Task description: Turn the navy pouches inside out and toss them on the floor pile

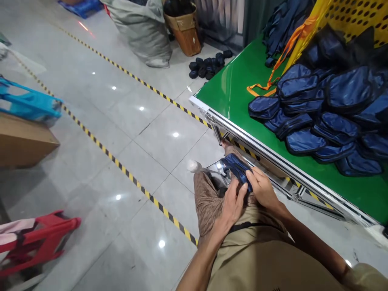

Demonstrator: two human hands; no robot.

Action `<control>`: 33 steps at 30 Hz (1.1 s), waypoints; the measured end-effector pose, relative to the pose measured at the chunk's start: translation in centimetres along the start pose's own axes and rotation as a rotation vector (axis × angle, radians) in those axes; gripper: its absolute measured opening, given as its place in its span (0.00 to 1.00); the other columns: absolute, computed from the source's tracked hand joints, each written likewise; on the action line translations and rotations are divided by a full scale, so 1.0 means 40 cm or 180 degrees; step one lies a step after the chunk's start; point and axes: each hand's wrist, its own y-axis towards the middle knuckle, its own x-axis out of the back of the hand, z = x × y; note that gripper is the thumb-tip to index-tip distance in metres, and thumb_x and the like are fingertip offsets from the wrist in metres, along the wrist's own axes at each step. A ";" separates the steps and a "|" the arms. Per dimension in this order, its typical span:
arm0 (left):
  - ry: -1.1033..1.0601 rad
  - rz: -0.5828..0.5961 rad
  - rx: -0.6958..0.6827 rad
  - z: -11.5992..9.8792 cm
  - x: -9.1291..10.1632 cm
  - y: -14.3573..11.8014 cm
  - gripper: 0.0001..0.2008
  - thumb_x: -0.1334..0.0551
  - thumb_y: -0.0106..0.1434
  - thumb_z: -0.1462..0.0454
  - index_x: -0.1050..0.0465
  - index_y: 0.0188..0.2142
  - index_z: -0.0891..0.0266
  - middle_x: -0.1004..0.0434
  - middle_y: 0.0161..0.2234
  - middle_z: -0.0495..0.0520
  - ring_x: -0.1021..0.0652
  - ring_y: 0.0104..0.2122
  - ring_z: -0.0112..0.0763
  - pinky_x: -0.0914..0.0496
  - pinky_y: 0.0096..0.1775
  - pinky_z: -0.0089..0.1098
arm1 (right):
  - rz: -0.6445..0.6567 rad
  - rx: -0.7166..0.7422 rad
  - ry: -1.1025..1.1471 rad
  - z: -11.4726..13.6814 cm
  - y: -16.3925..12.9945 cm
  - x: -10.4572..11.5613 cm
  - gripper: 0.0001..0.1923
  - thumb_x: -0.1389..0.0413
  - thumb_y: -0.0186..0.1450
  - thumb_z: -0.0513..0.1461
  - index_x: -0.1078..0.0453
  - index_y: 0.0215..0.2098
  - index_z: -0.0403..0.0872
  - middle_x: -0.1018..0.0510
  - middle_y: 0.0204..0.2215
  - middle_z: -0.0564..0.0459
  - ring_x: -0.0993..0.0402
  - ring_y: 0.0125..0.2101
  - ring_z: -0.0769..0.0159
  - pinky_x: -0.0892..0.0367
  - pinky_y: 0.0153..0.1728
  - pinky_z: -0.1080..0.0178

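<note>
The left hand [233, 204] and the right hand [263, 188] both pinch a small navy pouch [237, 169] that rests on the person's lap, fingers closed on its near edge. Just beyond the knee runs the green bench [230, 91], which carries a heap of like navy pouches [327, 117] beside a yellow perforated basket [348, 18].

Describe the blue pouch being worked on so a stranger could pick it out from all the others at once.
Start at the green table on the right, heaped with dark blue pouches. Drop below its metal edge to the person's lap. The blue pouch there lies on the knee, pinched between the left hand and right hand: the only one off the table and in hand.
</note>
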 end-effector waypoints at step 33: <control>-0.2341 -0.2346 0.0254 -0.117 0.152 -0.031 0.25 0.21 0.65 0.49 0.27 0.53 0.53 0.18 0.43 0.50 0.19 0.38 0.33 0.23 0.42 0.31 | -0.0003 0.2390 -0.0733 0.211 0.042 -0.097 0.15 0.43 0.85 0.42 0.22 0.66 0.56 0.08 0.51 0.48 0.10 0.49 0.53 0.18 0.50 0.53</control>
